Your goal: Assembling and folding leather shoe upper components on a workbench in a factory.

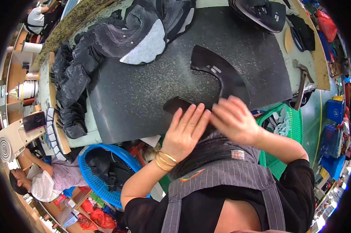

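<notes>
A black curved cut piece (222, 75) of shoe material lies on a large black mat (144, 97) on the workbench. Its near end reaches the mat's front edge, where both of my hands rest on it. My left hand (187, 132), with gold bangles on the wrist, lies flat, fingers together and pointing away from me. Beside it, my right hand (234, 120) presses palm down, its fingertips touching those of the left. Neither hand closes around anything. The part of the piece beneath my hands is hidden.
Several black shoe uppers (78, 81) are piled at the mat's left and back, one with a grey lining (146, 48). A hammer (302, 87) lies at the right. A green basket (290, 124) and blue basket (105, 171) stand below the bench. Another person (39, 178) sits lower left.
</notes>
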Action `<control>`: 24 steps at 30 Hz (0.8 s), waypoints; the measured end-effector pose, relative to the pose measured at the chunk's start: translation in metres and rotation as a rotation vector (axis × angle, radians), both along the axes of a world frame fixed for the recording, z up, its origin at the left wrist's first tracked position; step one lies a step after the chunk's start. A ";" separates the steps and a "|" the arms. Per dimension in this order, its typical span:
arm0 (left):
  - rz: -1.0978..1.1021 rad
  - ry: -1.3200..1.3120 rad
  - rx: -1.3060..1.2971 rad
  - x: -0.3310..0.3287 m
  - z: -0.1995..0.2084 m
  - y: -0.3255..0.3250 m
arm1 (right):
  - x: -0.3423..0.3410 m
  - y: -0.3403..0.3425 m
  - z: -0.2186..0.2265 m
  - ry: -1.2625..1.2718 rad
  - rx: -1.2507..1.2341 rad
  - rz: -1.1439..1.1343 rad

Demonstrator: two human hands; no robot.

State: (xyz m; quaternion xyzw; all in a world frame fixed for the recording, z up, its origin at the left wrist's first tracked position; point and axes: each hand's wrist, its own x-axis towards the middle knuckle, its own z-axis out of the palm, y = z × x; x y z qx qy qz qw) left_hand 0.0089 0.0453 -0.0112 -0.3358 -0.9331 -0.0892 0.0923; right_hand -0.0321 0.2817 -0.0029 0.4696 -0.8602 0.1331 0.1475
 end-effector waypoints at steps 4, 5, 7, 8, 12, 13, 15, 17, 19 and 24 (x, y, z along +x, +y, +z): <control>0.138 -0.043 0.131 0.001 0.011 0.026 | -0.009 0.034 0.008 -0.250 0.231 -0.169; 0.126 -0.089 0.226 -0.004 0.010 0.031 | -0.014 0.027 0.014 -0.246 0.232 -0.165; 0.080 -0.043 0.228 -0.008 0.006 0.038 | -0.027 0.017 0.028 -0.363 0.194 -0.219; 0.079 -0.039 0.227 -0.007 0.006 0.039 | -0.033 0.021 0.028 -0.358 0.192 -0.219; 0.101 -0.001 0.171 -0.006 0.012 0.038 | -0.035 0.036 0.032 -0.270 0.243 -0.236; 0.094 -0.042 0.190 -0.008 0.013 0.038 | -0.034 0.033 0.035 -0.295 0.261 -0.231; 0.090 -0.118 0.286 -0.012 0.014 0.036 | -0.039 0.034 0.040 -0.374 0.225 -0.132; 0.053 -0.168 0.416 -0.031 0.023 0.023 | -0.051 0.042 0.036 -0.395 0.004 0.119; -0.027 0.069 0.413 -0.060 0.054 0.020 | -0.067 0.045 0.063 -0.184 -0.167 0.120; 0.311 0.223 0.811 -0.140 0.068 0.006 | -0.141 0.055 0.135 0.460 -0.164 -0.414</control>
